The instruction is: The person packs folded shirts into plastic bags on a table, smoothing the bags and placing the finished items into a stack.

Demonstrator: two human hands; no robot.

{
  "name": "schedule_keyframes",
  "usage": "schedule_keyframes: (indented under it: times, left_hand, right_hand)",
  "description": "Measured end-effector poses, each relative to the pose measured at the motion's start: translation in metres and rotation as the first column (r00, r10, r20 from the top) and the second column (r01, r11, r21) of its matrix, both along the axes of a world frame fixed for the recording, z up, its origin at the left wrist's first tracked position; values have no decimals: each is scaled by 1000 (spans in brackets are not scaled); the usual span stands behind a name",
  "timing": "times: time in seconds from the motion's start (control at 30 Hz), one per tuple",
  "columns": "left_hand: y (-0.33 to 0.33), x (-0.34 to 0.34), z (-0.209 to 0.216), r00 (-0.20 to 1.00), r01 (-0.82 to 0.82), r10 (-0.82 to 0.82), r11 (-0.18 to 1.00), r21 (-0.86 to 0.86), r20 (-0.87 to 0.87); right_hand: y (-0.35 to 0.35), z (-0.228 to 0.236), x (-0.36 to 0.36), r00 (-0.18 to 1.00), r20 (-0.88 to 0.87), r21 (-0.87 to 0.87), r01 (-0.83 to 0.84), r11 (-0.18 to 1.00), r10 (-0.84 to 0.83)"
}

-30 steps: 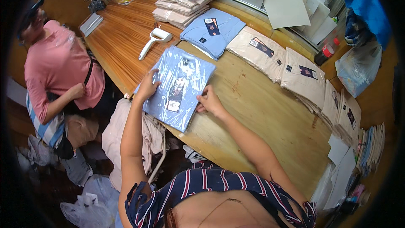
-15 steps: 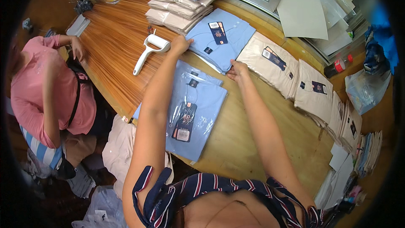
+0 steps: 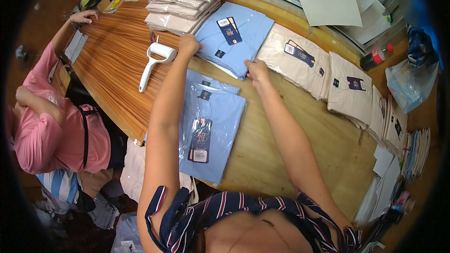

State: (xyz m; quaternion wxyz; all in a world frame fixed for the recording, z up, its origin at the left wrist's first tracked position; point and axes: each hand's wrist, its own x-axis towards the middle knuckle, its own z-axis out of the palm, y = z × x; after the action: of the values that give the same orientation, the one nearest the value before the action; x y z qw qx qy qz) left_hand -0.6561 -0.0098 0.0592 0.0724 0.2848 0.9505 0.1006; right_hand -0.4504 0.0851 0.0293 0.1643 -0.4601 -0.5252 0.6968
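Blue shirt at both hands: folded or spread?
Folded: the blue shirt lies as a compact, flat shape, tag on top, no sleeves spread out.

Hands [image 3: 258, 71] moved from bagged blue shirt [image 3: 220, 122] to farther blue shirt [image 3: 251, 26]; co-worker's arm [image 3: 60, 35] outstretched.

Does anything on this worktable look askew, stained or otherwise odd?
The plastic-bagged blue shirt sits out of line with the one beneath, whose edge sticks out past it; and the plywood tabletop has a brown mark near the beige shirts, perhaps a stain.
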Motion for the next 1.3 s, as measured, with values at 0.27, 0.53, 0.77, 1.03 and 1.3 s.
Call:
schedule_keyframes:
  times: [0.27, 0.53, 0.77, 1.03, 1.3]
  left_hand:
    - [-9, -22, -23, 992, -40, 23, 990, 137, 123]
    - [-1, -26, -7, 954, -72, 40, 993, 98, 299]
    - [-8, -23, 16, 876, -115, -104, 903, 413, 472]
    - [-43, 68, 106, 887, 167, -438, 605, 779, 149]
    - [-154, 317, 82, 686, 221, -641, 635, 740, 345]
  right_hand:
    - [3, 3, 5, 995, -96, -423, -61, 904, 22]
    - [12, 5, -1, 981, -190, -339, -41, 940, -26]
    - [16, 23, 5, 897, -438, -576, -226, 786, -63]
    - [34, 76, 67, 809, -578, -406, -396, 824, 104]
    - [-54, 99, 344, 854, -478, -203, -334, 921, 204]
